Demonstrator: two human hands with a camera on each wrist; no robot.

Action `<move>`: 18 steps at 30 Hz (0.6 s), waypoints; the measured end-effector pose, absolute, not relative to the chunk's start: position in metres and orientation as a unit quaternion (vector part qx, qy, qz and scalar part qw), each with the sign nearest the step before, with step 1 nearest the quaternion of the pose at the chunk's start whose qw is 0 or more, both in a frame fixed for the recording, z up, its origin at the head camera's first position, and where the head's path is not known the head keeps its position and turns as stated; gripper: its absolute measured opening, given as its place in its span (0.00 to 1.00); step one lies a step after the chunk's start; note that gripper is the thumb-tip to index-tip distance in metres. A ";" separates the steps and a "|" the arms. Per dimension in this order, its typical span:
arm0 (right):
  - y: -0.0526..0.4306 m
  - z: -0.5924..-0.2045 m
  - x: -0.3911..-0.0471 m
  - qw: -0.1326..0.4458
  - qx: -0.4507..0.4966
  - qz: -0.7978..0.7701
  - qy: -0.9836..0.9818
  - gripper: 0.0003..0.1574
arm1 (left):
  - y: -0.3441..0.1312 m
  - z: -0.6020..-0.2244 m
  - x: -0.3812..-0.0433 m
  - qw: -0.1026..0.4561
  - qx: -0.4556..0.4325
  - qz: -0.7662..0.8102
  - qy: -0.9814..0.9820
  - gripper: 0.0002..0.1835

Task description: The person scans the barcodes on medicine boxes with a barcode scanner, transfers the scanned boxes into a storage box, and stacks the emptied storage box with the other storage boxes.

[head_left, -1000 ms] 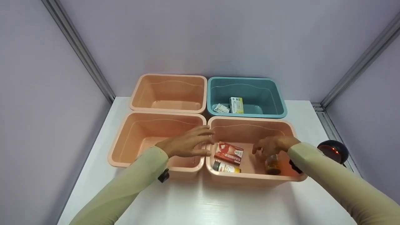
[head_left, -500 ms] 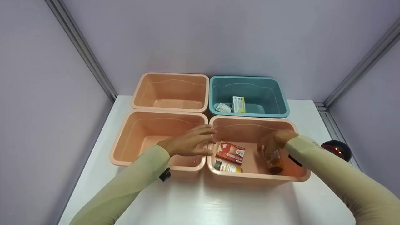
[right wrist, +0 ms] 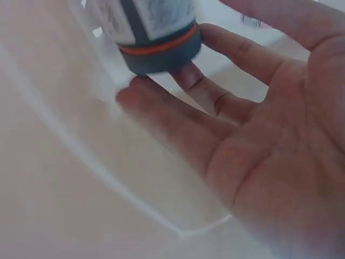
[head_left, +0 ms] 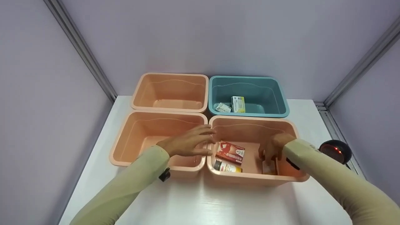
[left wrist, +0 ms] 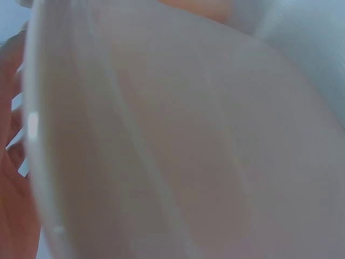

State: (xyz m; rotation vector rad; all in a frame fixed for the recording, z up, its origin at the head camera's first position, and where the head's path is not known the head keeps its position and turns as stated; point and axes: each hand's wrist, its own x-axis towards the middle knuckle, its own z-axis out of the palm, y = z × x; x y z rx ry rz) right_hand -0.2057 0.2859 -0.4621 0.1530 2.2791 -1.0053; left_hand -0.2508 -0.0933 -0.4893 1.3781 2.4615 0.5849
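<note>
My right hand (head_left: 274, 146) reaches down into the front right peach bin (head_left: 293, 150). Its thumb and fingertips hold a brown pill bottle (head_left: 269, 167) near the bin's front wall. In the right wrist view the bottle's dark cap (right wrist: 164, 56) with an orange band lies against the fingers; the thumb tip is out of frame. To the left in this bin are a red box (head_left: 230, 152) and another pill bottle (head_left: 229, 167) with a dark cap and yellow-white label, lying on its side. My left hand (head_left: 187, 142) hovers, fingers spread, over the neighbouring rims, holding nothing.
A front left peach bin (head_left: 120, 140) and a back left one (head_left: 137, 90) stand beside it. Inside the teal bin (head_left: 278, 97) at the back sit a white-yellow box (head_left: 238, 104) and a small white pack (head_left: 223, 107). A black scanner-like device (head_left: 336, 151) with red lights stands right.
The right hand first came over the bottle and took hold of it. The bottle has since turned slightly and shifted a little left. The left hand stays in place.
</note>
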 end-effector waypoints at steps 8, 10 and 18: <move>0.282 -0.482 -0.244 0.441 0.072 -0.195 0.873 0.30 | -0.095 -0.489 -0.251 0.121 0.480 0.202 0.845 0.28; 0.281 -0.480 -0.245 0.445 0.068 -0.181 0.874 0.31 | -0.094 -0.489 -0.251 0.118 0.482 0.201 0.845 0.28; 0.276 -0.461 -0.230 0.450 0.093 -0.251 0.852 0.30 | -0.091 -0.488 -0.253 0.095 0.496 0.184 0.843 0.29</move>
